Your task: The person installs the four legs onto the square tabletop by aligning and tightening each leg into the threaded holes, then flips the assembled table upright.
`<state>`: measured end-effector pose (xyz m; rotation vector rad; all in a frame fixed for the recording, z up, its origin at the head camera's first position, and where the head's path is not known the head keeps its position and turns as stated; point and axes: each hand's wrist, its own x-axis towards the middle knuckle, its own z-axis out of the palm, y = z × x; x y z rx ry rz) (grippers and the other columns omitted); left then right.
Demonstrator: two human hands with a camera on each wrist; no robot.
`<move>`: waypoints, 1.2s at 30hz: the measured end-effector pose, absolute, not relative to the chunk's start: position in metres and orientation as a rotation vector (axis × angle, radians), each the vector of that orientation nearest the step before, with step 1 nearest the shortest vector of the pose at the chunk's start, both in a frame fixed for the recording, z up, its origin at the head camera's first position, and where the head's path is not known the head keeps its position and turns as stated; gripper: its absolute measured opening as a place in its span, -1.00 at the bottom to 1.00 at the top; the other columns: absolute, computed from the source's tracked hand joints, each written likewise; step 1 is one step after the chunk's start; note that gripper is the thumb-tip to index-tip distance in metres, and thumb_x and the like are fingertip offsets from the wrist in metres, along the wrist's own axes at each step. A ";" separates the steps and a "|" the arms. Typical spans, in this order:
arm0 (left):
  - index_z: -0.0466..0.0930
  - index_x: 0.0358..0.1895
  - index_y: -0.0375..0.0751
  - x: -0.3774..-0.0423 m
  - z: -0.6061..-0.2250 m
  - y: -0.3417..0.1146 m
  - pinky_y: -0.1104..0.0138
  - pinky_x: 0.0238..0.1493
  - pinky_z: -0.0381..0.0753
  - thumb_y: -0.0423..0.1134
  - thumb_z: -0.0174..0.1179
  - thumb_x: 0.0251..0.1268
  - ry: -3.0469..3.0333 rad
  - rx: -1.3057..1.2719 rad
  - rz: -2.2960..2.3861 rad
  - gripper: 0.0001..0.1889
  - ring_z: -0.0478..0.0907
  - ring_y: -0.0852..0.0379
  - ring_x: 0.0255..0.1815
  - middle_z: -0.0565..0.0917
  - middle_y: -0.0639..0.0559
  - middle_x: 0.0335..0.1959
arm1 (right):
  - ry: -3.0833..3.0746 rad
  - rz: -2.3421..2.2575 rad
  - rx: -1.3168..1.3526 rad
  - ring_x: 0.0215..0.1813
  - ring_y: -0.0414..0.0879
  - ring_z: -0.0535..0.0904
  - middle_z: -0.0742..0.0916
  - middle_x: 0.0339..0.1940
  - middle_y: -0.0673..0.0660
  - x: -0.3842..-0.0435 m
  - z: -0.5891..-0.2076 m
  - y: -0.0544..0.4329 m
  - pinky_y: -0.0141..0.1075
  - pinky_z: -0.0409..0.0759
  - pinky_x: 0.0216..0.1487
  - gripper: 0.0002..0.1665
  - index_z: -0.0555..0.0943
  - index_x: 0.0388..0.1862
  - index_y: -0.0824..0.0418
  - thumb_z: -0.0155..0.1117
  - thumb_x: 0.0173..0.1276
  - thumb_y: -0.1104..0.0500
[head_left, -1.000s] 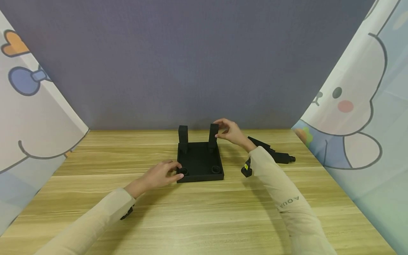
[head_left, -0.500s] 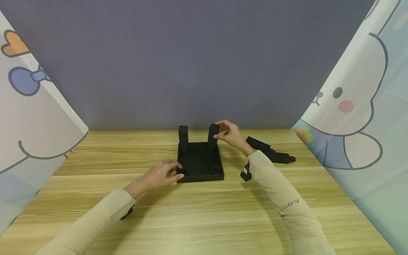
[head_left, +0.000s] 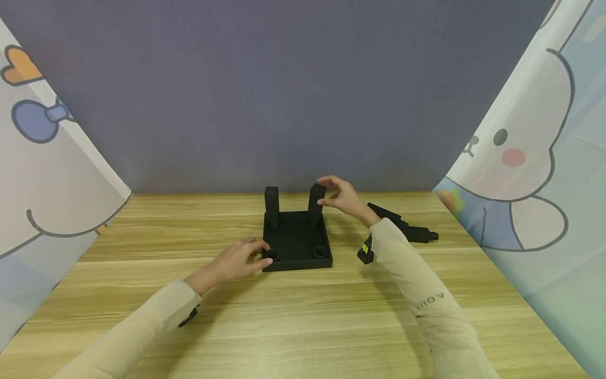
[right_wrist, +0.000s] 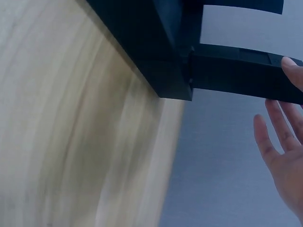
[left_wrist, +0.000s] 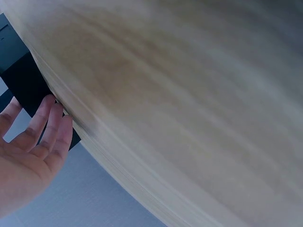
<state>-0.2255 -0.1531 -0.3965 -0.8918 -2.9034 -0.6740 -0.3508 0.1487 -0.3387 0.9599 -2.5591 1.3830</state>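
A black square tray-like base lies on the wooden table, with a round socket at its near right corner and another near left. Two black square posts stand upright at its far corners: a left post and a right post. My right hand pinches the upper part of the right post between thumb and fingers; the right wrist view shows that post joined to the base's corner. At the near left corner my left hand holds the base, thumb in front and fingers along the left side.
Right of the base, partly behind my right forearm, lie two loose black posts; one post has a narrower stub end. A dark grey panel rises at the table's far edge. Printed cloths hang on both sides.
The right post has turned slightly about its upright axis. My right hand's fingers swung a little and came back. My left hand and the base have kept their place.
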 end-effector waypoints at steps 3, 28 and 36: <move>0.53 -0.01 -0.07 -0.226 -0.397 -0.153 0.31 -0.29 0.55 0.11 0.07 0.25 -2.905 -0.887 -0.679 -0.61 0.54 0.16 -0.23 0.59 -0.01 -0.15 | -2.578 1.408 0.999 0.15 0.10 0.45 0.48 0.22 0.24 -0.352 -0.336 0.150 -0.05 0.53 0.01 -0.35 0.37 0.22 0.26 0.34 0.13 0.28; 0.53 -0.01 -0.07 -0.225 -0.397 -0.153 0.25 -0.23 0.59 0.11 0.07 0.26 -2.900 -0.893 -0.690 -0.60 0.57 0.09 -0.16 0.60 -0.05 -0.09 | -2.449 1.499 0.854 0.03 0.26 0.46 0.51 0.06 0.38 -0.321 -0.328 0.134 0.12 0.47 -0.02 -0.42 0.40 0.13 0.43 0.34 0.11 0.34; 0.53 -0.01 -0.06 -0.225 -0.396 -0.153 0.27 -0.24 0.58 0.12 0.06 0.26 -2.903 -0.884 -0.686 -0.60 0.57 0.10 -0.16 0.60 -0.03 -0.10 | -2.476 1.485 0.856 0.06 0.22 0.45 0.50 0.09 0.33 -0.331 -0.335 0.136 0.09 0.47 0.00 -0.39 0.38 0.16 0.36 0.35 0.12 0.30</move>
